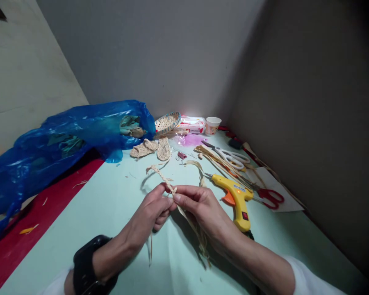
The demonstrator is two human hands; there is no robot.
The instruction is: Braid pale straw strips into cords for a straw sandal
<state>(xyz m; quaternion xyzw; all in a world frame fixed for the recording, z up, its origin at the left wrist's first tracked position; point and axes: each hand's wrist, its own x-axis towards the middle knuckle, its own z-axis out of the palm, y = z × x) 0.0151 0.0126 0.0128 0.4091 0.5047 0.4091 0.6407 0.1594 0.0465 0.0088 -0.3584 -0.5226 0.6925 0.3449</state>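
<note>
Straw braid, pale and knobbly, in left grip and right grip, both pinch-tight.

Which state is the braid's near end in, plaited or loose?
Loose: strands trail unplaited below the left hand and right hand, while the braid beyond them shows crossed plaits.

I take this for craft corner; home or small workshop, cannot tell from my end. Pale green work surface, grey wall at far side, darker wall at right. Craft signs I see: braid in middle, woven pieces and shallow woven basket beyond, glue gun, white-handled scissors, red-handled scissors and fibre strips at right.
</note>
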